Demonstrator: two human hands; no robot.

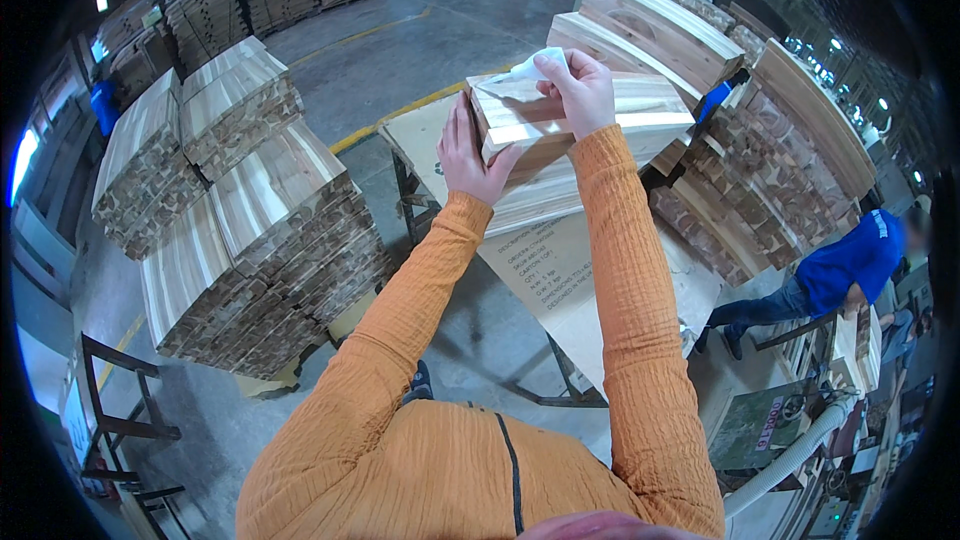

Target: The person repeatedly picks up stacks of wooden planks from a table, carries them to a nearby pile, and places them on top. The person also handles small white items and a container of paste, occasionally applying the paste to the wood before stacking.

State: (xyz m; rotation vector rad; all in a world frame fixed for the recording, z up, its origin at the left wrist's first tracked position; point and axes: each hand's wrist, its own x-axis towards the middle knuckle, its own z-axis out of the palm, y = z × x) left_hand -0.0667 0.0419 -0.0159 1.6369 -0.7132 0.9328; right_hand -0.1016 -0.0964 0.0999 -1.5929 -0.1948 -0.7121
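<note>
A stack of pale wooden boards (640, 105) with brown streaks lies in front of me on a cardboard-covered table. My left hand (470, 152) rests against the left end of the upper boards. Its fingers are stretched along the end face, and the thumb is spread toward the near corner. Above the top board, my right hand (580, 90) pinches a folded white piece of sheet or cloth (540, 62); I cannot tell which. Its lower edge is at the board's top surface near the far left corner.
Stacked wooden pieces (260, 200) stand on the left, and more boards (770, 140) are piled at the right. Printed cardboard (550, 270) covers the table. A person in a blue shirt (850, 255) bends at the right, near a pale hose (790, 460). A dark frame (125, 410) stands lower left.
</note>
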